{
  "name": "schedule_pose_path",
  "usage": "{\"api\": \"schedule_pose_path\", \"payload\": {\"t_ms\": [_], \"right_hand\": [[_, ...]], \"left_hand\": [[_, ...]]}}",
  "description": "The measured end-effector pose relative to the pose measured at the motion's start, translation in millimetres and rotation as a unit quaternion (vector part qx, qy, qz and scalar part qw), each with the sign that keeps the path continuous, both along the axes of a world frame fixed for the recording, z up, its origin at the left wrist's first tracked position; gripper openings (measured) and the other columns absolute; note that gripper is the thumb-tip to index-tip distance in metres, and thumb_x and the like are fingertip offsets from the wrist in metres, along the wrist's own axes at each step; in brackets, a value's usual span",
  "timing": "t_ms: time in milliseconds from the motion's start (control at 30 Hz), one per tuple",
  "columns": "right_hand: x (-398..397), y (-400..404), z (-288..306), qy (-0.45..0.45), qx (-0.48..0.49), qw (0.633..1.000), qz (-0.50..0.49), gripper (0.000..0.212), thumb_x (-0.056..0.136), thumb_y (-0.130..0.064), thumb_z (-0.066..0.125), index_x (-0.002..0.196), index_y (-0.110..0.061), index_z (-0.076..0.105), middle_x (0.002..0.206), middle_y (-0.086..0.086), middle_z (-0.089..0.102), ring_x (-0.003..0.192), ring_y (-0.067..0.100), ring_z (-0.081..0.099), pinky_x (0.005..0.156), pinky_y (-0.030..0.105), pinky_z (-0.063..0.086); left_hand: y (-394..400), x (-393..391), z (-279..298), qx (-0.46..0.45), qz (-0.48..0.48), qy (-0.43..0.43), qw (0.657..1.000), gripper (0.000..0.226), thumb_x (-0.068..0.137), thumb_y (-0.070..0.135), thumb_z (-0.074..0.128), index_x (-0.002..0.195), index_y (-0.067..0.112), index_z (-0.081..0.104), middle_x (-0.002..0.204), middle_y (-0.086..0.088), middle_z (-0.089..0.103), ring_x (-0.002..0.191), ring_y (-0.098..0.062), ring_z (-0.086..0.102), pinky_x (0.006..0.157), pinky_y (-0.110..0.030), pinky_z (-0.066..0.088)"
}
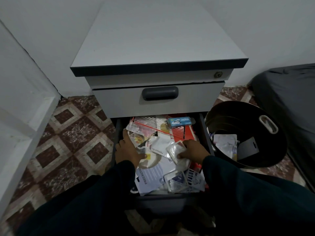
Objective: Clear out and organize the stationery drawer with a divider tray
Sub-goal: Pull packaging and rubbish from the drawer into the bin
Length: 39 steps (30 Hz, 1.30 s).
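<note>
The open drawer [205,132] sits low in the gray cabinet [158,40], full of messy papers and packets. The left hand [128,151] lies flat on the pile, fingers straight. The right hand [194,151] curls around a clear plastic packet [175,150]. A blue staples box [180,122] lies far back. A black bin [247,133] stands right of the drawer.

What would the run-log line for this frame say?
phase: clearing drawer | left hand: resting on papers | right hand: grips clear plastic packet | black bin: beside drawer, holds scraps
</note>
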State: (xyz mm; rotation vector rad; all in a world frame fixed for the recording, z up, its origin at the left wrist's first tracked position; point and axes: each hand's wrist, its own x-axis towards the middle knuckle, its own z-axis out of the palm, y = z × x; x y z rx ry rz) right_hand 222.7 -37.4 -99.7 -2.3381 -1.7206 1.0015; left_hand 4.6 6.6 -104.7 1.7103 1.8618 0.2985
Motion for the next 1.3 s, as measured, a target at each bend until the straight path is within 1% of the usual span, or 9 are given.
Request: {"api": "schedule_pose_path", "payload": {"t_ms": [67,200,267,367,467,567,733,1067,1300], "right_hand": [[4,3,5,0.040,-0.019,0.999,-0.018,0.048,0.078,-0.024,0.075,0.118,-0.004,0.059,0.121,0.012,0.061,0.110,0.026,0.056,0.080,0.024,0.040],[13,3,13,0.133,-0.060,0.988,-0.050,0.053,0.076,-0.019,0.077,0.124,-0.005,0.058,0.124,0.011,0.061,0.113,0.027,0.056,0.099,0.034,0.044],[17,2,17,0.170,-0.074,0.980,-0.068,0.055,0.075,-0.016,0.077,0.125,-0.006,0.057,0.125,0.011,0.060,0.113,0.027,0.056,0.101,0.037,0.044],[19,-1,24,0.182,-0.081,0.976,-0.090,0.059,0.074,-0.012,0.077,0.128,-0.007,0.054,0.126,0.011,0.059,0.115,0.028,0.055,0.100,0.037,0.044],[19,-3,28,0.170,-0.101,0.976,-0.095,0.058,0.076,-0.010,0.076,0.129,-0.006,0.053,0.127,0.010,0.057,0.117,0.028,0.053,0.095,0.032,0.042],[18,-6,32,0.156,-0.104,0.978,-0.094,0.052,0.079,-0.017,0.074,0.126,-0.005,0.055,0.128,0.012,0.058,0.117,0.028,0.054,0.098,0.034,0.043],[22,-14,44,0.143,-0.081,0.981,-0.107,0.054,0.085,-0.018,0.068,0.133,-0.005,0.048,0.134,0.014,0.054,0.122,0.029,0.051,0.105,0.037,0.039],[30,-32,85,0.089,-0.036,0.987,-0.130,0.049,0.086,-0.017,0.067,0.129,-0.001,0.051,0.131,0.015,0.055,0.120,0.029,0.053,0.100,0.033,0.042],[50,-40,108,0.084,-0.001,0.984,-0.157,0.047,0.083,-0.010,0.069,0.126,0.001,0.054,0.126,0.016,0.058,0.116,0.030,0.055,0.099,0.036,0.045]], "left_hand": [[1,-2,0,-0.011,0.006,-0.030,0.999,0.125,0.063,0.024,0.087,0.150,0.015,-0.002,0.147,-0.018,0.032,0.135,-0.035,0.029,0.108,-0.044,0.033],[2,-4,4,-0.061,0.037,-0.142,0.987,0.123,0.066,0.012,0.085,0.150,0.011,-0.004,0.153,-0.017,0.022,0.138,-0.032,0.030,0.109,-0.040,0.032],[2,-5,7,-0.079,0.056,-0.163,0.982,0.112,0.071,0.010,0.081,0.150,0.007,0.003,0.151,-0.018,0.029,0.134,-0.033,0.036,0.107,-0.041,0.036],[1,-10,8,-0.079,0.057,-0.158,0.983,0.084,0.070,0.015,0.083,0.136,-0.002,0.033,0.129,-0.020,0.054,0.115,-0.032,0.055,0.094,-0.039,0.048],[-1,-14,8,-0.121,0.072,-0.197,0.970,0.059,0.074,0.009,0.078,0.121,-0.001,0.045,0.094,-0.012,0.062,0.077,-0.025,0.060,0.069,-0.029,0.053],[-4,-15,10,-0.159,0.095,-0.257,0.948,0.041,0.078,0.000,0.072,0.108,0.006,0.045,0.104,-0.020,0.061,0.073,-0.029,0.062,0.063,-0.037,0.057],[-17,-14,23,-0.205,0.086,-0.276,0.935,0.048,0.085,-0.006,0.061,0.125,0.011,0.039,0.087,-0.007,0.054,0.034,-0.015,0.059,0.035,-0.023,0.049],[-38,-10,57,-0.166,0.071,-0.286,0.941,0.061,0.086,-0.011,0.058,0.138,0.009,0.033,0.108,-0.023,0.054,0.031,-0.014,0.058,0.031,-0.023,0.047],[-39,10,72,-0.175,0.042,-0.299,0.937,0.064,0.086,-0.008,0.061,0.139,0.012,0.032,0.095,-0.017,0.061,0.039,-0.017,0.063,0.039,-0.026,0.053]]}}
